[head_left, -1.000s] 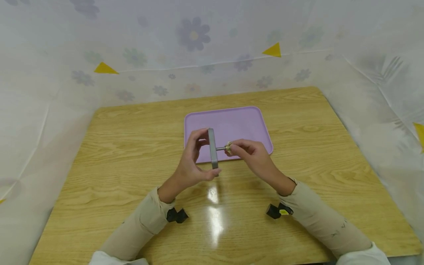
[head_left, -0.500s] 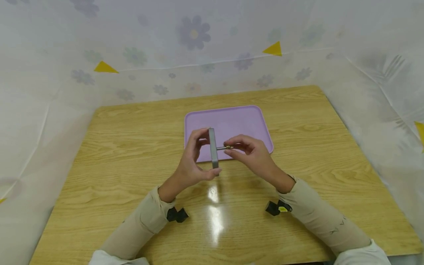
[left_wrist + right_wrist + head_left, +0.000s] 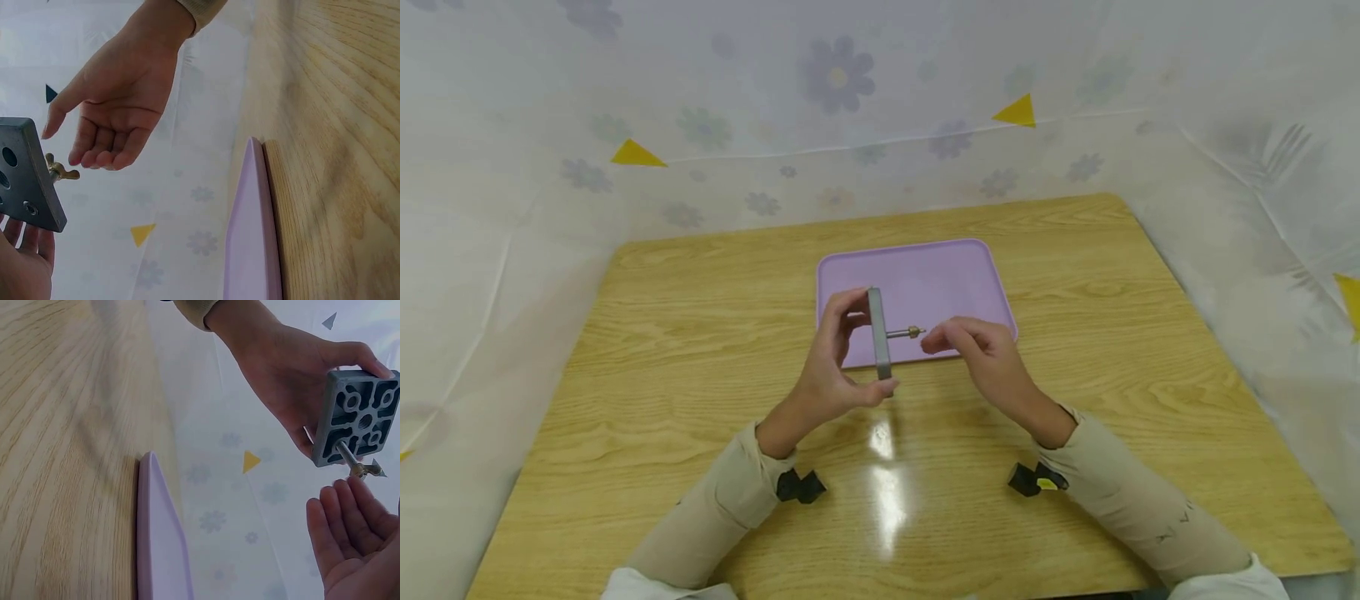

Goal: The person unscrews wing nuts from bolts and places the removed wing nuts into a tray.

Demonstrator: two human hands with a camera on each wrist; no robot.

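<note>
A square grey metal plate [image 3: 879,335] stands upright on edge above the table, and my left hand [image 3: 829,360] grips it by opposite edges. The right wrist view shows its ribbed face with several round holes. From one corner hole a threaded bolt [image 3: 344,452] sticks out toward my right hand [image 3: 988,360]. A brass wing nut [image 3: 62,170] sits near the bolt's free end. My right hand's fingers are loosely bent beside the wing nut; in the left wrist view a small gap separates them, and nothing is held there.
Behind and below the hands a purple tray [image 3: 917,275] lies on the wood-grain table [image 3: 700,333]. A pale flower-patterned sheet [image 3: 760,100] with yellow triangles surrounds the table's back and sides.
My right fingers were at the wing nut turning it; now they have come off it and drawn slightly right. The left hand and plate have barely moved.
</note>
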